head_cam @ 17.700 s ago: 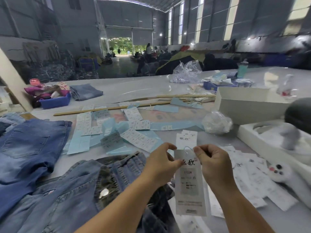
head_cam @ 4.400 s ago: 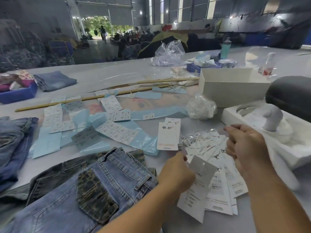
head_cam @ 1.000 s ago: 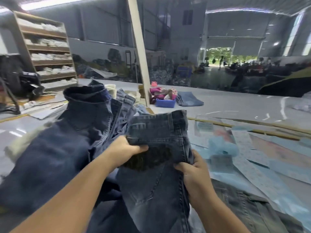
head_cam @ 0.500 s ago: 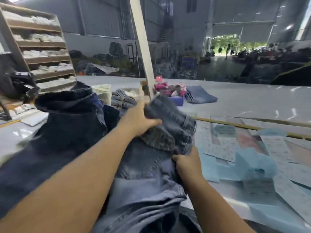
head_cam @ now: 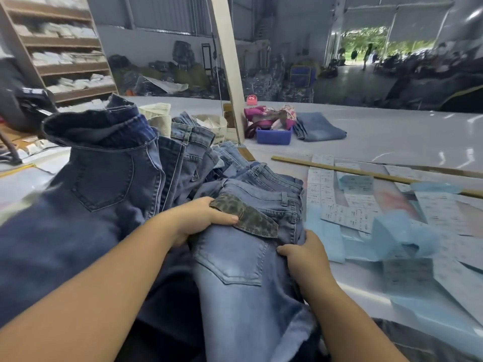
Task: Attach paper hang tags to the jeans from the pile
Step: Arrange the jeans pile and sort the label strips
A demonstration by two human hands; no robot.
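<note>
Both hands are on the light-blue jeans [head_cam: 243, 270] at the front of the denim pile [head_cam: 109, 184], w/ the jeans lying seat-up across the near edge of the table [head_cam: 392, 131]. The left hand [head_cam: 201, 220] is clamped on the folded-up part by the waistband: thumb laid flat over the fabric, its tip touching the leopard-print pocket flap [head_cam: 248, 218], the other fingers tucked underneath & out of sight. The flap sticks out just past the thumb, towards the right. The right hand [head_cam: 305, 259] grips the jeans' right edge — fingers curled round the fold, thumb pressing on top just beside the plain back pocket [head_cam: 232, 259]. So the pocket sits between the two hands, flap above it.

Behind, darker jeans [head_cam: 99, 173] are heaped higher, waistband up. To the right of the pile, flat on the table, lie sheets of printed labels [head_cam: 347, 207] & crumpled pale-blue backing paper [head_cam: 400, 236], apart from both hands. A long wooden ruler [head_cam: 366, 173] runs beyond them. Farther back: a blue bin [head_cam: 274, 135] stuffed w/ pink things, folded jeans [head_cam: 318, 126] just beside it, a slanting white post [head_cam: 227, 61], & shelving [head_cam: 60, 48] on the left wall. No hang tags can be made out near the fingers — the papers at the right are too blurred to tell.
</note>
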